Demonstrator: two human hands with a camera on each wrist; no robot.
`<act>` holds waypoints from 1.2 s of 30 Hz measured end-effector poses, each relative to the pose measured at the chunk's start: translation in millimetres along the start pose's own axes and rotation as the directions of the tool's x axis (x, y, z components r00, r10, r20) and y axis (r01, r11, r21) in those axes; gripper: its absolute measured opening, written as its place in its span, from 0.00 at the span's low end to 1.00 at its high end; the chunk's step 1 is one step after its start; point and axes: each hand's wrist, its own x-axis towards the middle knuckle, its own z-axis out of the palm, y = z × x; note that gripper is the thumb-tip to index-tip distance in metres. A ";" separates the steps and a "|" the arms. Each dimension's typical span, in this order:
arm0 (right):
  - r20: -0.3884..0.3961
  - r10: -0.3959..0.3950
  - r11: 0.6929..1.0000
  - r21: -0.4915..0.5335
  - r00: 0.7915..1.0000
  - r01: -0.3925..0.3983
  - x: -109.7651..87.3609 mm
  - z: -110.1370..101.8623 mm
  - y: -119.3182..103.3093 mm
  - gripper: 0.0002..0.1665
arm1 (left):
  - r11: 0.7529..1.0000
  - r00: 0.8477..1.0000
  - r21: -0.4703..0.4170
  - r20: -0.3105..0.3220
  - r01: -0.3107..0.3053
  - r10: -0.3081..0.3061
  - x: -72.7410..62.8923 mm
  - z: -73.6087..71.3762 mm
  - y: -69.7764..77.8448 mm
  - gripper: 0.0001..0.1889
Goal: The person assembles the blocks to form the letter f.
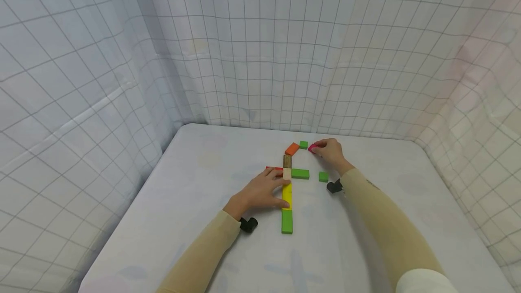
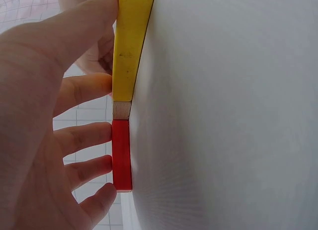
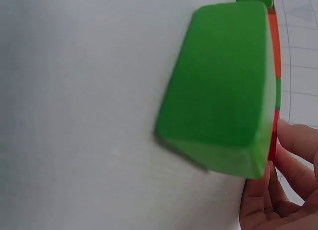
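My right hand pinches a small pink-red block between thumb and fingers, just right of a small green block at the far end of a row. My left hand lies over the row's middle with spread fingers. Its thumb and index finger touch the yellow block, and other fingertips touch the red block. Between these sits a pale wooden block. Beyond it come a brown block and a slanted orange block. A long green block extends rightward.
Another green block forms the row's near end. One loose green block lies near my right wrist and looms large in the right wrist view. The white table backs onto a grid-patterned curtain. Black wrist cameras hang below both wrists.
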 end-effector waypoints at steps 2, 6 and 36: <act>0.005 -0.001 1.000 -0.003 1.000 0.001 2.1 -0.1 1.0 0.22 | 1.000 1.000 0.002 0.004 0.003 -0.003 0.2 -0.3 0.1 0.43; 0.004 -0.003 1.000 0.001 1.000 0.003 5.2 0.6 2.2 0.21 | 1.000 1.000 0.009 0.006 0.006 -0.006 0.5 -0.6 0.6 0.42; -0.005 -0.017 1.000 -0.006 1.000 0.017 6.6 3.4 5.5 0.21 | 1.000 1.000 0.006 -0.011 -0.015 0.015 -0.9 -0.4 0.1 0.43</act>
